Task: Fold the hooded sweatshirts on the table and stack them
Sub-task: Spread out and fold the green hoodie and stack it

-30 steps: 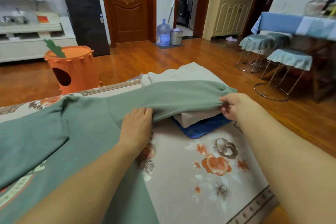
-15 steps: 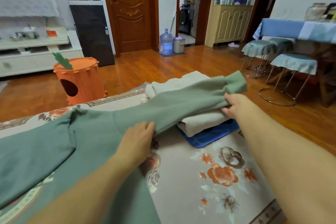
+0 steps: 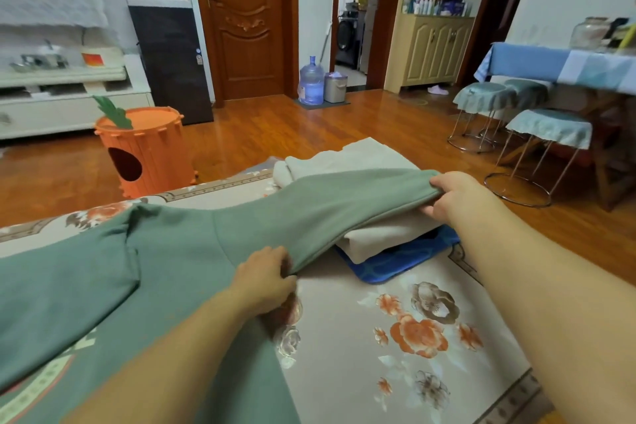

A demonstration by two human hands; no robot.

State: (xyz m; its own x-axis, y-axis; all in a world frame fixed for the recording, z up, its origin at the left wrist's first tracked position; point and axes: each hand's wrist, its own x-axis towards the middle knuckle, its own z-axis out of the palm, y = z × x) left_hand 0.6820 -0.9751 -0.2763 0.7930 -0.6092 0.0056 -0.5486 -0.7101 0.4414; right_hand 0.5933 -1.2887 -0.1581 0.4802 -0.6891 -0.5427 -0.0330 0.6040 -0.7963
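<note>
Both hands grip the green hoodie's sleeve: right hand (image 3: 454,198) has slid out to the cuff, left hand (image 3: 265,277) pinches near the armpit. Sleeve (image 3: 330,206) now taut over the folded cream stack (image 3: 347,162) beyond; probably ready to fold inward.

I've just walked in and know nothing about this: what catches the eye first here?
A big green hooded sweatshirt sprawls over the flowered table, its sleeve stretched between the left hand and the right hand. Under that sleeve sits a stack of folded beige sweatshirts. Behind, on the floor at left, stands a carrot-shaped orange bin.
</note>
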